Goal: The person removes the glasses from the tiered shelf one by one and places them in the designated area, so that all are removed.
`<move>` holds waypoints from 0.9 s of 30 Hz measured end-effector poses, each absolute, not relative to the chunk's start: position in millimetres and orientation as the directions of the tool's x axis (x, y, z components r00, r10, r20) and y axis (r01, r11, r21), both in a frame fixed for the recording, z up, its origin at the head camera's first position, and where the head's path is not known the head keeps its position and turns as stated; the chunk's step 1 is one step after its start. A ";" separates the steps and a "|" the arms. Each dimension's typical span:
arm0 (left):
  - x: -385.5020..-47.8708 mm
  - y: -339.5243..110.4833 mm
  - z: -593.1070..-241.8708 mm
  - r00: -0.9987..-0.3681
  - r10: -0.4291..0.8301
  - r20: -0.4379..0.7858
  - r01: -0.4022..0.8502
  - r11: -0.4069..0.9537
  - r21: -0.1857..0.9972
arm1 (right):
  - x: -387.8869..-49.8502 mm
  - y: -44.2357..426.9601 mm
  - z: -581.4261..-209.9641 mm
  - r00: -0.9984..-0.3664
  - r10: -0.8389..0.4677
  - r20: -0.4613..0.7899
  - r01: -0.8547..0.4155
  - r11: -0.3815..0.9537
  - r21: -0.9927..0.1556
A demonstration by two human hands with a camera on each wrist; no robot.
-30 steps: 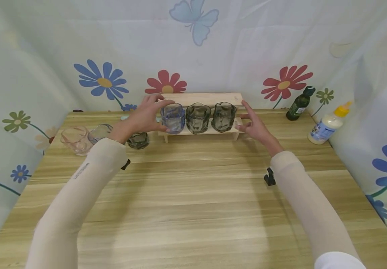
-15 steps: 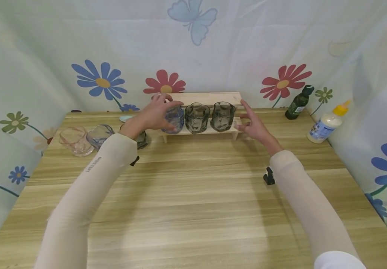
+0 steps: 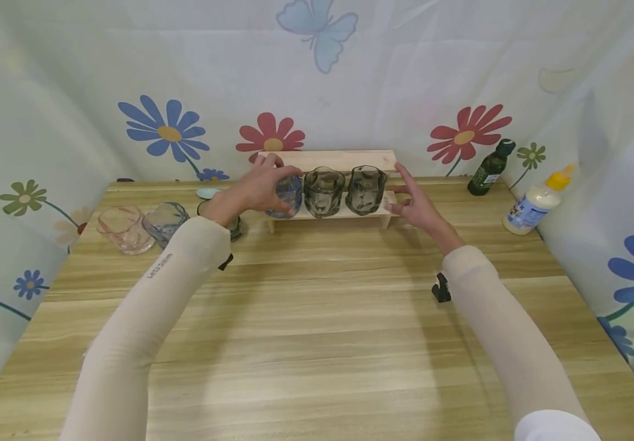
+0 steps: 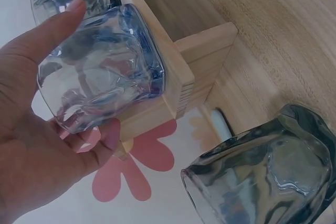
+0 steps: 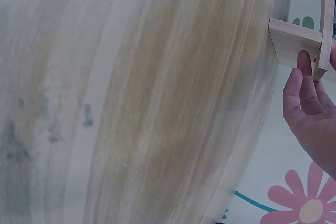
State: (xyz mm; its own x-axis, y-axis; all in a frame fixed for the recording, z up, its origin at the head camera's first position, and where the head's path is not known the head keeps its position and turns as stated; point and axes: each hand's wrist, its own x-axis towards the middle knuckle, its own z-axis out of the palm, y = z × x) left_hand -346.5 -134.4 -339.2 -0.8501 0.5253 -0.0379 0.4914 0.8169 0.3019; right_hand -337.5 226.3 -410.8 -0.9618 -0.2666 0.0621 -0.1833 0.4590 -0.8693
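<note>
A two-tier wooden shelf (image 3: 328, 160) stands against the back wall. On its lower tier are a blue-tinted glass (image 3: 288, 195) and two smoky grey glasses (image 3: 324, 191) in a row. My left hand (image 3: 264, 188) holds the blue glass at the left end, thumb on one side and fingers on the other. In the left wrist view the blue glass (image 4: 105, 66) sits at the board's end. My right hand (image 3: 418, 205) holds the shelf's right end, index finger reaching to the upper tier. The right wrist view shows its fingers (image 5: 304, 85) against the side support.
Left on the table stand a pink glass (image 3: 125, 229), a blue glass (image 3: 163, 222) and a dark glass (image 3: 236, 228), partly hidden by my left arm. A pale blue object (image 3: 206, 193) lies behind them. At right stand a green bottle (image 3: 491, 168) and a yellow-capped bottle (image 3: 539, 202).
My left hand has moved slightly right and closer round the blue glass, now covering more of it. My right hand stays at the shelf's end.
</note>
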 end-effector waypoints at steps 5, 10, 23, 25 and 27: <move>-347.7 -132.3 -339.7 -0.859 0.511 -0.041 0.477 0.826 0.300 | -338.9 228.2 -410.3 -0.960 -0.274 0.056 -0.181 0.458 -0.870; -347.0 -130.8 -340.1 -0.866 0.500 -0.036 0.469 0.833 0.293 | -339.9 228.8 -410.5 -0.960 -0.276 0.049 -0.177 0.461 -0.870; -343.8 -125.8 -336.9 -0.866 0.484 -0.128 0.440 0.858 0.265 | -337.3 228.2 -411.6 -0.964 -0.264 0.043 -0.168 0.472 -0.865; -342.9 -126.0 -336.3 -0.863 0.489 -0.128 0.446 0.856 0.264 | -337.9 228.2 -412.0 -0.963 -0.266 0.044 -0.171 0.474 -0.864; -342.3 -126.5 -336.2 -0.860 0.494 -0.125 0.451 0.852 0.264 | -338.6 228.2 -412.9 -0.964 -0.263 0.044 -0.169 0.473 -0.865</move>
